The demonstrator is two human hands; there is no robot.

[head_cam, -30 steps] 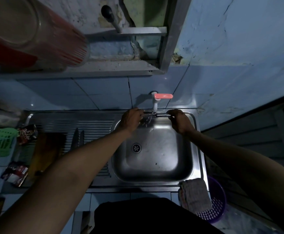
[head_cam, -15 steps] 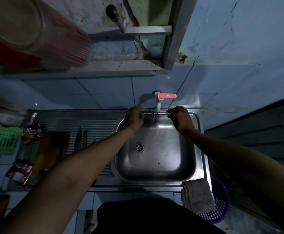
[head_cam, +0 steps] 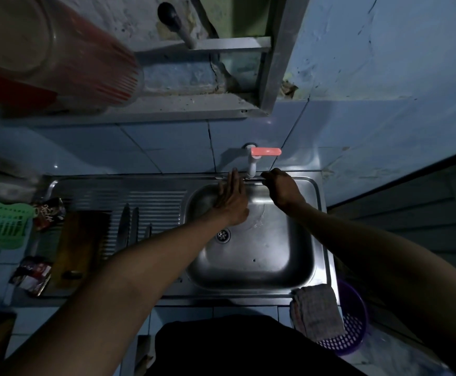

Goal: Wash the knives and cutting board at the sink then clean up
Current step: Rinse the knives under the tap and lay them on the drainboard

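Head view of a stainless steel sink [head_cam: 319, 226] set in a pale tiled counter [head_cam: 183, 313] in a dim room. At centre, the basin holds a round drain [head_cam: 223, 235] and a thin film of running water. A white tap [head_cam: 251, 165] with a pink lever projects from the blue tiled wall [head_cam: 150, 147] just above the basin's far rim. Right hand [head_cam: 282, 188], right of centre: fingers curled around the handle of a knife [head_cam: 245, 179] lying level under the tap. Left hand [head_cam: 232, 199]: fingers straight and together, flat against the blade. On the ribbed drainboard [head_cam: 145, 199], left of centre, further knives [head_cam: 128, 226] lie side by side, with a wooden cutting board [head_cam: 77, 245] just to their left. Far left: a green plastic basket [head_cam: 2, 223] and printed sachets [head_cam: 32, 275]. Upper left: a clear jar with red stripes [head_cam: 58, 50] on a metal shelf [head_cam: 183, 107]. Upper right: cracked, pale blue plaster wall [head_cam: 384, 55]. Lower right: a grey cloth [head_cam: 316, 310] draped at the sink's near corner, beside a purple perforated basket [head_cam: 351, 324].
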